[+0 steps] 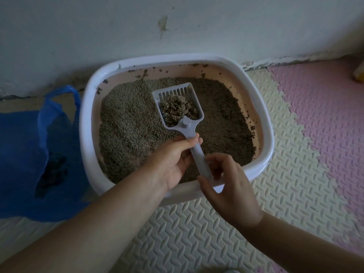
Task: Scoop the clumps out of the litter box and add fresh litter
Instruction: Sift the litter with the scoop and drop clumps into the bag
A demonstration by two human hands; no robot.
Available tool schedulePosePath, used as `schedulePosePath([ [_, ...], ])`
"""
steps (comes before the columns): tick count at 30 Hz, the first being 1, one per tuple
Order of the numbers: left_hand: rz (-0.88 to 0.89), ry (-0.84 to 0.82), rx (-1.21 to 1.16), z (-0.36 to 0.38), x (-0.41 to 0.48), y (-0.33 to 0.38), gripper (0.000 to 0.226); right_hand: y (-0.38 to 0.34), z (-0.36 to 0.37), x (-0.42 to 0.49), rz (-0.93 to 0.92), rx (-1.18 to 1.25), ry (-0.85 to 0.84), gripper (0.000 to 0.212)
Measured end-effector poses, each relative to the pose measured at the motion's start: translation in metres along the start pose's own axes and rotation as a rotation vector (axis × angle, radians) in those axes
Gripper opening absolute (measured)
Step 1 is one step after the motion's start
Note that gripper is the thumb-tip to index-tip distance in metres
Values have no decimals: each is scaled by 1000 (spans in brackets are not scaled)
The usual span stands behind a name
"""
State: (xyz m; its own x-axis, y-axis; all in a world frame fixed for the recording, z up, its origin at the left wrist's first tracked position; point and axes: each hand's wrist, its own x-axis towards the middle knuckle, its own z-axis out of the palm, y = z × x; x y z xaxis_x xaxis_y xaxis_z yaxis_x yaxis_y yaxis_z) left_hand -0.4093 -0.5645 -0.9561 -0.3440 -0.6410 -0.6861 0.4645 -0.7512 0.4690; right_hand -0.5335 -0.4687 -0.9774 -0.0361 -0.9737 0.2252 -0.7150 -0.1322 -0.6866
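A white-rimmed litter box [265,123] with a pink inner wall stands against the wall, filled with grey-brown litter [128,123]. A grey slotted scoop [194,143] is held above the litter with a clump [176,108] lying in its tray. My left hand [173,160] grips the upper part of the scoop's handle. My right hand [226,186] pinches the lower end of the handle over the box's near rim.
A blue plastic bag [25,154] lies open on the floor left of the box, with dark clumps inside. Cream and pink foam floor mats [295,154] cover the floor to the right and front. A scuffed white wall stands behind the box.
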Motion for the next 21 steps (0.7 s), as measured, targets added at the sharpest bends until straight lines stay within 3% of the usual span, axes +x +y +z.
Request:
schedulePosePath([
  [15, 64, 16, -11, 11, -6, -7, 8, 0, -3, 20, 103, -123, -107, 24],
  [19, 84, -27, 89, 3, -12, 2, 9, 2, -10, 25, 106, -88, -107, 27],
  [21, 61, -35, 284, -8, -19, 11, 14, 6, -16, 32, 74, -122, -86, 26],
])
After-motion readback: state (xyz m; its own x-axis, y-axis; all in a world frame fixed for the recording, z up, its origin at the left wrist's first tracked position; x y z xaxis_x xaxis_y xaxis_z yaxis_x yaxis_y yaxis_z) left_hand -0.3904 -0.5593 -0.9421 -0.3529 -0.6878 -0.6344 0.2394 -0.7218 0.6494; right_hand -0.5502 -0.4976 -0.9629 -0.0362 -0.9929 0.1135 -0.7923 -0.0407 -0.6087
